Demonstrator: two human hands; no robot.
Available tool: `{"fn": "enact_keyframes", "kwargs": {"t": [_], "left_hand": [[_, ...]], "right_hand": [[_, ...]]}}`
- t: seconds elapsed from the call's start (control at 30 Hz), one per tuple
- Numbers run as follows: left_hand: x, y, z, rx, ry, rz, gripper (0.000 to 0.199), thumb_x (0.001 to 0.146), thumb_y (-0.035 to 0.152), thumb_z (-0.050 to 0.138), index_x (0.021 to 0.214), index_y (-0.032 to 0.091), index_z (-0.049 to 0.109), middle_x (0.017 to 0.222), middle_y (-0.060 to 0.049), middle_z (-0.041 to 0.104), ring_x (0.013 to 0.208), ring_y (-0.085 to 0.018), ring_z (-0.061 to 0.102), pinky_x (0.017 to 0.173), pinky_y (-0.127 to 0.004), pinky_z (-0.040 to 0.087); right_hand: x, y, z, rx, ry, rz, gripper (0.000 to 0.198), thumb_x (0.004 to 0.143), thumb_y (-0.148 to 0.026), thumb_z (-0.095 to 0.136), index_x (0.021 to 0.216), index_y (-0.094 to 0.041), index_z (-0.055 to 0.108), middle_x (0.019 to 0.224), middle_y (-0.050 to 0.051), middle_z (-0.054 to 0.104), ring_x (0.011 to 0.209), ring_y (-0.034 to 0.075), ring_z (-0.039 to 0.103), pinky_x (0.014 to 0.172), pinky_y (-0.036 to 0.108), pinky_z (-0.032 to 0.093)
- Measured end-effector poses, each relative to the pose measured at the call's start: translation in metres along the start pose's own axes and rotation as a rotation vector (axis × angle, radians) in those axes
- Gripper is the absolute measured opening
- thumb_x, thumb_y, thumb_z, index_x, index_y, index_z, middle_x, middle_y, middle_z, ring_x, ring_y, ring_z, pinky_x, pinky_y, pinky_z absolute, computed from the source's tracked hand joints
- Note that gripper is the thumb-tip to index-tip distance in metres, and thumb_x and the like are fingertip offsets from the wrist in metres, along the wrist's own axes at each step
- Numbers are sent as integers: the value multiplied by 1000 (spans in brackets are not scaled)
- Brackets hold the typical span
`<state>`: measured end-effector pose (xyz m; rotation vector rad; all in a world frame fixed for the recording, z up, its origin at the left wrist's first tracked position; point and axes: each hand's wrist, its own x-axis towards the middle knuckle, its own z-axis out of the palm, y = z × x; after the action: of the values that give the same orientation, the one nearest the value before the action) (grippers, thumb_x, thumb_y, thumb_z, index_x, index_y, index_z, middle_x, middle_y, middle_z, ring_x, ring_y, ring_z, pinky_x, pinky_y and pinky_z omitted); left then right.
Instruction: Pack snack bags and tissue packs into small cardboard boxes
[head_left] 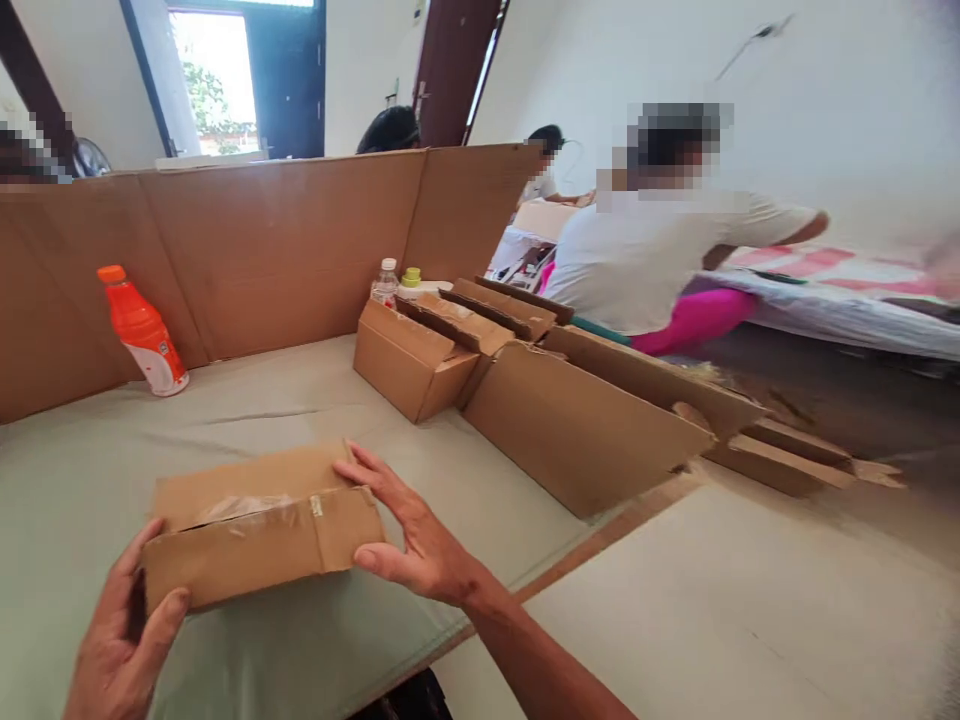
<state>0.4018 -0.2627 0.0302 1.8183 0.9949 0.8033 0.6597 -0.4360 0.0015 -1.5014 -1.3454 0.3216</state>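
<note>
A brown cardboard box [247,560] is between my two hands over the pale green tabletop, with clear tape and a small pale mark on it. My left hand [124,630] grips its left end, thumb on the near face and fingers behind the corner. At the right end, my right hand [409,535] holds it with the thumb at the near lower corner and the fingers over the far top edge. The box's underside and inside are hidden from me.
Several cardboard boxes [409,360] and open cartons [577,430] line the table's right side. A tall cardboard screen [285,260] closes off the back, with an orange bottle [146,330] before it. A person in a white shirt [637,260] sits beyond, at the right.
</note>
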Motion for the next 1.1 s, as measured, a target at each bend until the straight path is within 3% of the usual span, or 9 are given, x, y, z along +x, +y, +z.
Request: {"fn": "enact_keyframes", "kwargs": {"t": [0.23,0.37,0.5,0.63,0.77,0.87,0.97,1.03,1.1], "left_hand": [[44,26,137,-254,-477,151,84,85,59,61,152,18,32,154,-17,48,137,-30,53,112,-43,46],[58,52,215,-182,-503,196,76,84,56,59,146,15,44,141,-18,58,124,-30,61,105,-45,49],[78,76,266,-79,-431,239,53,85,53,62,121,15,64,119,-16,61,109,-30,62,104,-51,46],[90,91,301,-43,-409,276,36,86,50,64,101,18,67,103,-10,61,107,-29,60,103,-49,46],[76,89,335,-102,-466,291,50,92,48,60,130,15,55,120,-14,61,109,-25,62,98,-43,51],[52,71,355,-143,-548,312,65,96,47,54,147,11,38,140,-22,52,127,-28,56,99,-41,52],[26,47,357,-137,-639,359,67,98,46,50,152,11,32,155,-25,39,144,-33,41,108,-47,48],[12,30,348,-105,-714,400,65,97,42,51,152,12,35,157,-24,41,144,-34,42,115,-52,42],[0,17,334,-56,-790,447,64,92,35,57,150,12,42,153,-23,47,143,-35,44,119,-57,37]], "right_hand": [[-87,32,-84,-228,383,167,66,91,-60,60,149,-30,51,162,13,39,150,37,34,116,55,39],[-129,41,-107,-267,580,282,52,95,-51,58,144,-32,56,159,11,45,143,33,47,98,40,57],[-144,39,-102,-315,765,319,48,95,-46,60,141,-31,58,160,11,43,135,30,55,91,37,62],[-139,38,-93,-409,893,348,50,95,-46,60,143,-30,56,159,12,41,136,33,53,94,45,61],[-131,48,-95,-411,1005,340,55,94,-45,61,147,-31,52,162,12,35,136,34,52,96,49,60],[-127,59,-98,-353,1064,352,61,93,-42,64,150,-31,47,164,14,31,124,32,62,98,54,58],[-129,72,-96,-265,1074,341,63,94,-41,62,152,-30,44,165,14,30,131,33,57,105,56,53],[-136,82,-89,-194,1064,342,66,94,-42,62,154,-29,39,164,14,31,141,34,47,109,56,49],[-146,92,-75,-132,1033,392,68,94,-41,61,156,-27,36,162,15,36,143,33,45,111,57,47]]}}
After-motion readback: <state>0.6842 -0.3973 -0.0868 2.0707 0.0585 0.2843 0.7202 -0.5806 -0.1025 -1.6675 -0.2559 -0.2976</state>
